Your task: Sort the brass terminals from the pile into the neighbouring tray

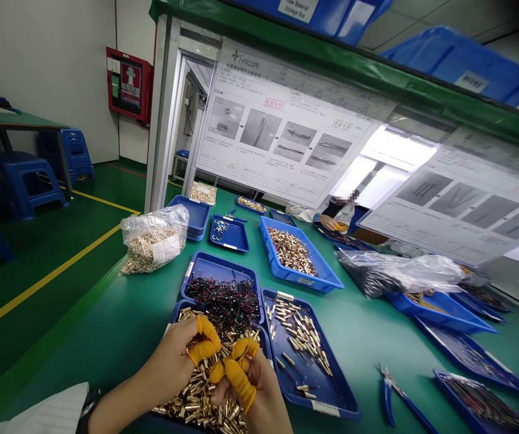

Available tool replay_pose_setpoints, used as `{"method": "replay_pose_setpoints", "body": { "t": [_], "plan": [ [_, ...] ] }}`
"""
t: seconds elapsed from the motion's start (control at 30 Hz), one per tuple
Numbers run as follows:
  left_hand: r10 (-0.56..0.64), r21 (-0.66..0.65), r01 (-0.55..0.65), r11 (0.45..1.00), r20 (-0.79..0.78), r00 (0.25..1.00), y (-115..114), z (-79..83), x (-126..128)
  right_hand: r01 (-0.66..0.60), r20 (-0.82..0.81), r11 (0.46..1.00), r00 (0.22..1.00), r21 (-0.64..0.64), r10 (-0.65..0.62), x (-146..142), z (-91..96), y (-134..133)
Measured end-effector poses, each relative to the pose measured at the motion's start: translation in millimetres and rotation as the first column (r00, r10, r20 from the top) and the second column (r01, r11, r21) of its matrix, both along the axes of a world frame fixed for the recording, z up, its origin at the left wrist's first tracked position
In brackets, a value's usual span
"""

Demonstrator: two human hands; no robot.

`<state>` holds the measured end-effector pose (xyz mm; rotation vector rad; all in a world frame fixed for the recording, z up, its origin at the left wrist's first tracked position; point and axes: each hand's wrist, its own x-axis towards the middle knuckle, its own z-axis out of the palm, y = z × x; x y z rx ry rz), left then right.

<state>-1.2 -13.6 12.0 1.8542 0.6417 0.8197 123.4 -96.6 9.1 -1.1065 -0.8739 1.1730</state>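
The yellow finger cots [242,386] close thumb-to-finger on both hands—the fingers are drawn together, but whether anything small is clamped between them I cannot tell. The left hand [180,346] and right hand [264,381] nearly meet over the gold-coloured sleeves [202,395], which fill the sleeve tray [267,348] toward the near edge of the surface [141,313]. Anything dropped here would likely be lost among them, a slick cot or loose pinch being the cause; the black wires [216,295], heaped against the tray's far edge, might also snag a knuckle. The left forearm slants in from the left, wrist low and palm turned inward; the right rises from below, fingers curled. Past the tray's right edge lies a wired-parts tray [347,411]—farther right, blue-handled cutters [388,383].
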Motion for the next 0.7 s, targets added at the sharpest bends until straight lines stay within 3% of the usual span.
{"method": "replay_pose_setpoints", "body": {
  "t": [0.2,0.4,0.57,0.7],
  "plan": [
    [-0.083,-0.124,0.078,0.989,-0.035,0.996,1,-2.6,3,0.081,0.186,0.995,0.98,-0.059,-0.069,-1,-9.7,3],
    [-0.11,-0.082,0.106,0.991,-0.048,0.993,3,-5.3,3,0.1,0.279,0.995,0.956,-0.02,-0.091,-2,-21.7,2],
    [-0.082,-0.294,0.104,0.95,0.087,0.993,1,-6.9,7,0.082,0.266,0.993,0.959,0.086,-0.102,-5,-15.6,1],
    [-0.044,-0.385,0.078,0.92,0.096,0.994,8,-10.3,7,0.094,0.263,0.996,0.96,0.006,-0.092,2,-12.2,1]
  ]
}}
